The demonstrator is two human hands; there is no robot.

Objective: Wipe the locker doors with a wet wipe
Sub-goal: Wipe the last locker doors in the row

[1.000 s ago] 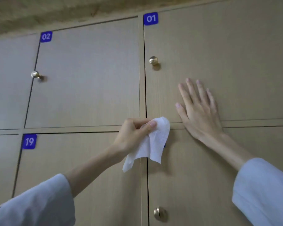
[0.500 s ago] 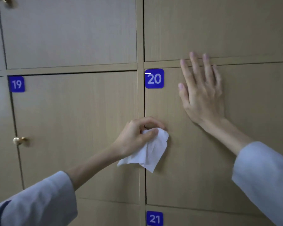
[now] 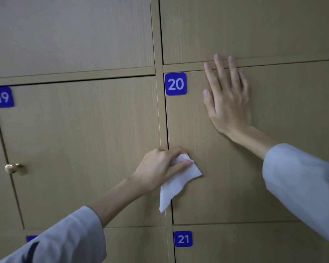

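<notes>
Downward-shifted view: wood-grain locker door 20 point(image 3: 226, 186), wet wipe point(image 3: 177, 183).

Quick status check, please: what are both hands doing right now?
Left hand grips wet wipe against door 20. Right hand flat on same door. Nothing in the way.

White wet wipe point(image 3: 176, 184) hung crumpled against tan wooden locker door 20 point(image 3: 226, 186), at its left edge, corner drooping downward.
</notes>
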